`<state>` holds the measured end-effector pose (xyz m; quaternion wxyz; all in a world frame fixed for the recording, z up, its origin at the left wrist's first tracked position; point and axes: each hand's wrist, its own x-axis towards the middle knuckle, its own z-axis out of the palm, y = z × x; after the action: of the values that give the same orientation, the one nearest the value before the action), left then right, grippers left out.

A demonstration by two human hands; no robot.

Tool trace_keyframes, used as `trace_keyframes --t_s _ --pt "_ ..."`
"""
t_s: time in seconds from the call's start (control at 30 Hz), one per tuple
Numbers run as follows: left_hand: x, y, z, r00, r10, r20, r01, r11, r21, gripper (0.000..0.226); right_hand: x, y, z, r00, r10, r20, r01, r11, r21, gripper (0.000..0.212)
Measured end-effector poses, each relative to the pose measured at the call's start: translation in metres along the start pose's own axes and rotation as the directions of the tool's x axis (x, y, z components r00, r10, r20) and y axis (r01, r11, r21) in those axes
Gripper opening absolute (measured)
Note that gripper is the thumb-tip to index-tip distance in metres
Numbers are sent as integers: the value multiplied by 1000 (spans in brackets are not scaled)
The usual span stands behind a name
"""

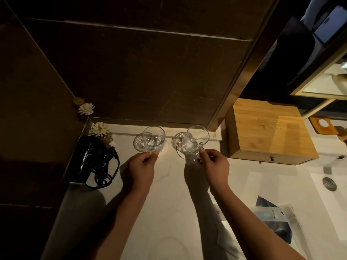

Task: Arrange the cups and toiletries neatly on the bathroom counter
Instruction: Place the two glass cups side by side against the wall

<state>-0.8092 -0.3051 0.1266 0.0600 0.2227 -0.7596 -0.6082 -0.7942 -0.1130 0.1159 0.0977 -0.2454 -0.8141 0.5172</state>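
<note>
Pale marble counter (169, 212); dark tiled wall (131, 72)

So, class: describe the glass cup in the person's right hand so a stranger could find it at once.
Start at the wooden box by the back wall of the pale counter. Just left of it is a clear glass cup, gripped at its handle by the right hand. Unlike the other glass cup, it is nearer the box.

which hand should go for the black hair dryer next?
Left. The left hand is nearer the black hair dryer at the counter's left edge, though it grips the left clear glass cup. The right hand holds the right clear glass cup, farther away.
</note>
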Motion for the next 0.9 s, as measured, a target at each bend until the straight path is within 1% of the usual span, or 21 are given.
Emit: trace_keyframes --t_s 0.13,0.27,0.33,0.43,0.63,0.73,0.8,0.83,0.9 --pt "-1 2 0 1000 -4 13 4 1000 12 13 -3 -4 6 1000 28 -7 -28 999 32 21" --pt "-1 2 -1 1000 1 25 -2 1000 7 22 -11 -2 12 1000 0 -13 0 1000 -12 20" --pt "-1 2 -1 999 4 32 -5 1000 26 23 -14 -1 15 1000 -11 -3 11 999 -34 19" --pt "-2 2 -3 999 10 41 -12 999 39 29 -16 -1 20 1000 -8 12 8 999 -47 19" --pt "-2 3 -5 997 35 70 -41 996 79 20 -19 2 22 1000 9 21 -8 999 -54 22" --pt "-3 4 -10 993 41 106 -47 997 58 16 -18 4 21 999 19 41 -17 999 -48 26" --pt "-2 2 -12 993 37 115 -41 999 35 9 -18 5 19 998 15 60 -12 999 -53 28" --pt "-2 0 -12 993 37 109 -42 998 42 9 -17 5 18 998 10 65 -7 999 -54 28" --pt "0 -2 -11 994 50 96 -58 995 83 19 -17 5 17 998 4 68 -1 999 -44 23"
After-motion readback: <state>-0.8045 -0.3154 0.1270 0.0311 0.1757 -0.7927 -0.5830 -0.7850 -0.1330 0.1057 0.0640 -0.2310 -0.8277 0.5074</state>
